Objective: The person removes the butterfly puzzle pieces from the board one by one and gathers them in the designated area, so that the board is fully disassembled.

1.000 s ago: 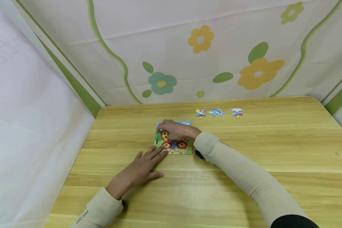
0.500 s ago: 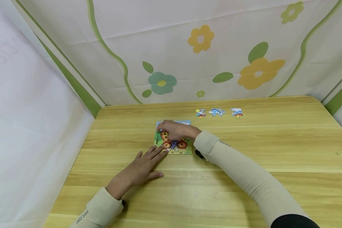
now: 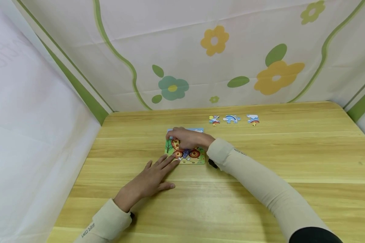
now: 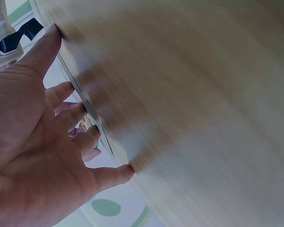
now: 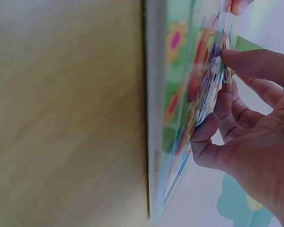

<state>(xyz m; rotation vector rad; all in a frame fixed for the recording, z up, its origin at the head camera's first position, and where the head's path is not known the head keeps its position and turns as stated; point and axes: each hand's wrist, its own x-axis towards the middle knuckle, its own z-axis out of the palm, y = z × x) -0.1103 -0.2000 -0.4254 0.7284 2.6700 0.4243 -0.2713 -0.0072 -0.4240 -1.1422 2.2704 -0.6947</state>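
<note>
A butterfly jigsaw puzzle (image 3: 197, 161) in a flat square board lies on the table, seen edge-on in the right wrist view. My right hand (image 3: 187, 137) reaches over its upper part and covers much of the picture. In the right wrist view, the thumb and fingers of that hand pinch a small puzzle piece (image 5: 227, 78) right at the puzzle's surface. My left hand (image 3: 152, 179) lies with its fingers spread, the longer fingertips resting on the board's lower left edge. Its thumb and little fingertip (image 4: 125, 173) touch the tabletop.
Toward the back of the wooden table (image 3: 276, 152), three loose pieces lie in a row: one with a yellow patch (image 3: 214, 120), a rainbow piece (image 3: 231, 118) and a cloud piece (image 3: 253, 119). A white flower-printed cloth (image 3: 182, 50) hangs behind the table.
My right hand's fingertips have shifted very slightly left over the puzzle. The left hand stays in place, and the three loose pieces lie as before.
</note>
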